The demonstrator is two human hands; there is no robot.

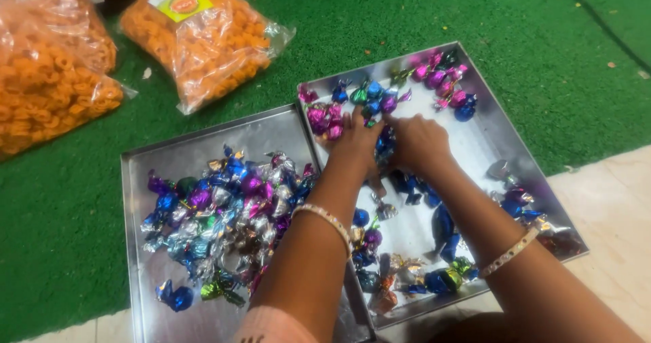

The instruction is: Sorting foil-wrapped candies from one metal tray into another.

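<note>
Your left hand (357, 138) and right hand (418, 141) press together, fingers curled on blue sweets (385, 141), at the right tray's (479, 136) twelve o'clock, evidently grouping colours.

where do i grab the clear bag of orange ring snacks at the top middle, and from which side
Probably by the loose, crimped end of the bag of orange ring snacks, the clear plastic flap at its right corner near the tray. That flap is empty and flat, so pinching it crushes nothing. Come from the right, over the green mat, since another bag lies to its left.
</note>
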